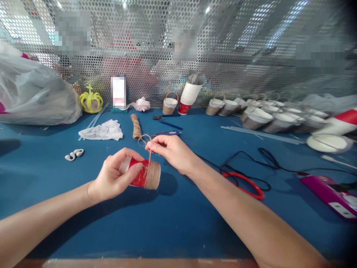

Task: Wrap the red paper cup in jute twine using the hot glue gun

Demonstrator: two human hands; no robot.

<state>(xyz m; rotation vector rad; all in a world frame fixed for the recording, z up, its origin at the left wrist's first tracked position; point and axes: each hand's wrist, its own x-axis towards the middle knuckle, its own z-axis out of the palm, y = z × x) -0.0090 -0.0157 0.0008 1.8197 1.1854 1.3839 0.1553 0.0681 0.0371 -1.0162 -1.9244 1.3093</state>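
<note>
A red paper cup (137, 178) lies on its side in my left hand (114, 176), whose fingers and thumb are closed around it. Brown twine (152, 175) is wrapped in rows round the end of the cup that points right. From the wrapping a strand rises to my right hand (170, 150), which pinches it between thumb and fingertips. A loose loop of twine curls just left of those fingertips. Behind the hands lies a wound bundle of twine (136, 126). A blue tool (169, 133), partly hidden by my right hand, rests beside it.
Pliers (167, 121), white cloth (100, 130) and a phone (118, 92) are farther back. Stacked paper cups (190, 95) stand near the mesh screen. Several small twine-wrapped baskets (256, 118) fill the right rear. Black cable, a red ring (248, 186) and a purple power strip (329, 193) lie right.
</note>
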